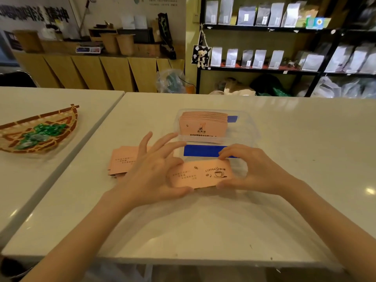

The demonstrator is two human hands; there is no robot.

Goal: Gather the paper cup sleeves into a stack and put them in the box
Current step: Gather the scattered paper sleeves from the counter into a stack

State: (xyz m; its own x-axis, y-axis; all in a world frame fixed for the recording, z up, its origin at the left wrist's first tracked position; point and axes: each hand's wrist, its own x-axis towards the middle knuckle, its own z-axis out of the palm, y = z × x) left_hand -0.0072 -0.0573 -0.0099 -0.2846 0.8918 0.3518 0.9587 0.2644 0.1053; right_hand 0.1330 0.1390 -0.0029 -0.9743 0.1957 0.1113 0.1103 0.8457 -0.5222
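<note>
Hands: left hand [150, 176] and right hand [250, 171] are pinching the sleeve stack [200, 176] edgewise, squaring it.
Box [247, 127]: is sitting just beyond, already holding sleeves upright.

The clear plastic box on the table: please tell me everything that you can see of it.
The clear plastic box is shallow, see-through, with rounded corners and no lid visible on it. It sits flat on the white table, just beyond the hands. A stack of pink sleeves stands on edge in its left part, leaning back. Blue strips show at its near and far sides. The right hand's fingertips reach its near edge; real contact is unclear.
</note>
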